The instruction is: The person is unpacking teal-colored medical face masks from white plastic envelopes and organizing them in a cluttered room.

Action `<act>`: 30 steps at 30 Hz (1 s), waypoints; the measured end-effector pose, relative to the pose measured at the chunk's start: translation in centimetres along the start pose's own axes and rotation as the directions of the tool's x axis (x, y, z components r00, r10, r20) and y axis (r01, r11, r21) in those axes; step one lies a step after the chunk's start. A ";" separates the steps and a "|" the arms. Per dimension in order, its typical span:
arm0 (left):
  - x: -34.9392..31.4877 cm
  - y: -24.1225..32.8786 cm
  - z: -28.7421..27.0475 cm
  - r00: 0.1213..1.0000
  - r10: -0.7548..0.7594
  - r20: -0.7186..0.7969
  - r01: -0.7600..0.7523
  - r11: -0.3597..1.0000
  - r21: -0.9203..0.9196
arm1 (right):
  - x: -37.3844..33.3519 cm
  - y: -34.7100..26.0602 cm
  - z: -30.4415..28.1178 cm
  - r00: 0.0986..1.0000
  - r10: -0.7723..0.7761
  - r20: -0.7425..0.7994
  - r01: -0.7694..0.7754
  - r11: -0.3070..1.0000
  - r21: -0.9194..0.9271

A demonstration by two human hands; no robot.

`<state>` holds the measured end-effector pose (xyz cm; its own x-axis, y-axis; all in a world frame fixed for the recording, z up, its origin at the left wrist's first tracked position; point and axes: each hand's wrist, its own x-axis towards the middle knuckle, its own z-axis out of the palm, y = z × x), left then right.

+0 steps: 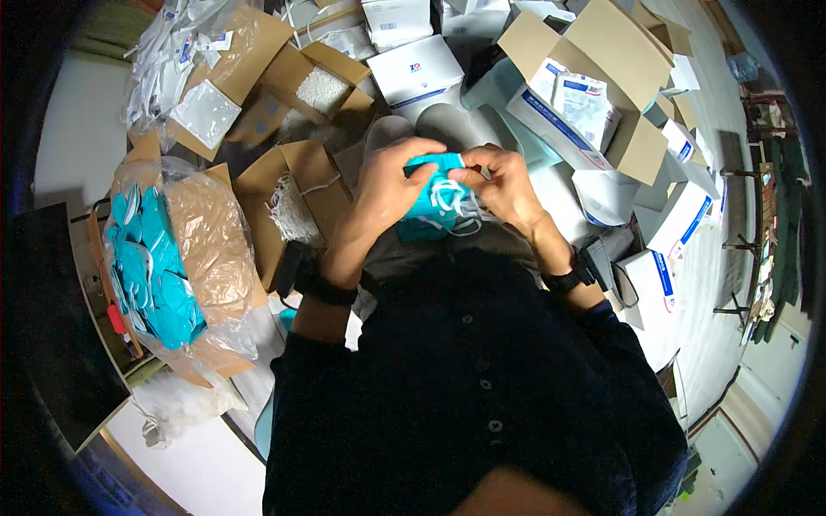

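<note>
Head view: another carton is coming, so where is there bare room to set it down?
The pale floor at right looks bare, between the blue-striped white boxes and black support legs. Crowded: open cardboard boxes ahead of the left hand and right hand, and a carton of teal face masks at left.

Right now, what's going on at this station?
A person holds a bundle of teal pieces with white loops over their lap, the left hand and right hand gripping its upper part. At left, a plastic-lined cardboard box holds more teal pieces. Nearer the left forearm, an open box holds white cords. At upper right, another open box holds white packets.
</note>
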<state>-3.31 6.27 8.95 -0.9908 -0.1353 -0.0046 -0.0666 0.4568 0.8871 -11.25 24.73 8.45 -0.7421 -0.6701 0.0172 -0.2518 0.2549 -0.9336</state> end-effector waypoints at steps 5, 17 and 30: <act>0.9 1.8 -0.2 0.954 -0.123 -0.273 -0.033 0.862 -0.506 | 0.8 0.0 -1.1 0.949 0.021 -0.315 0.103 0.923 0.372; 1.9 2.2 4.8 0.877 -0.185 -0.443 -0.094 0.839 -0.536 | 1.2 -0.5 -0.4 0.953 0.026 -0.301 -0.017 0.999 0.032; -0.9 5.8 3.4 0.901 -0.403 -0.158 0.160 0.650 -0.743 | 3.9 10.1 -6.0 0.932 0.124 -0.341 -0.106 0.992 0.071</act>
<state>-3.20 12.06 12.57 -0.8477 -0.4448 -0.2889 -0.1145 -0.3783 0.9186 -20.44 28.84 1.28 -0.9346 -0.3550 0.0228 -0.1275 0.2743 -0.9532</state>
